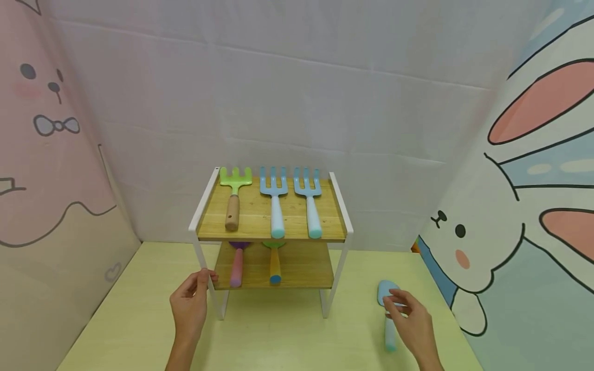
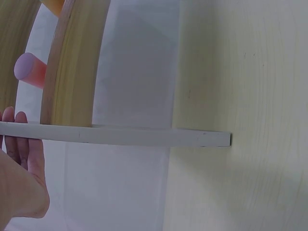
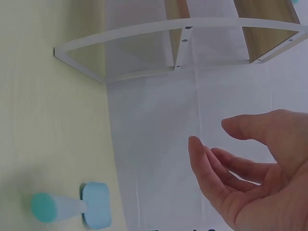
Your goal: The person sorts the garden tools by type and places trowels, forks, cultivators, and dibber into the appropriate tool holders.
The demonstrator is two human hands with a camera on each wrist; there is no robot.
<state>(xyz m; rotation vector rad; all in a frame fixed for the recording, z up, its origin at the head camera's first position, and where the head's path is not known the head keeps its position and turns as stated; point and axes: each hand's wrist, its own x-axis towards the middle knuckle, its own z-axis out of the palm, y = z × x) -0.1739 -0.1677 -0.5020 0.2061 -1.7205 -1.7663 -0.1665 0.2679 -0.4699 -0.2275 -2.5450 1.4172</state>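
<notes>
My left hand (image 1: 191, 297) holds the left front post (image 2: 120, 134) of a two-tier rack, with fingers passing behind it. The thumb's contact is hidden in the left wrist view. Above a small blue-bladed hand trowel (image 1: 390, 337) on the right of the table hovers my right hand (image 1: 409, 320), fingers loosely bent and holding nothing. In the right wrist view a gap separates this hand from the trowel (image 3: 97, 206). Along the upper shelf (image 1: 252, 219) lie a green hand fork (image 1: 233, 208) with a wooden handle and two blue hand forks (image 1: 276, 208) (image 1: 312, 208).
On the lower shelf (image 1: 303, 268) lie a pink-handled tool (image 1: 237, 268) and a yellow-handled tool (image 1: 275, 263), their heads partly hidden by the upper shelf. The rack stands on a pale wood table (image 1: 274, 335). Behind it hangs a white cloth (image 1: 278, 103), with printed cartoon panels at both sides.
</notes>
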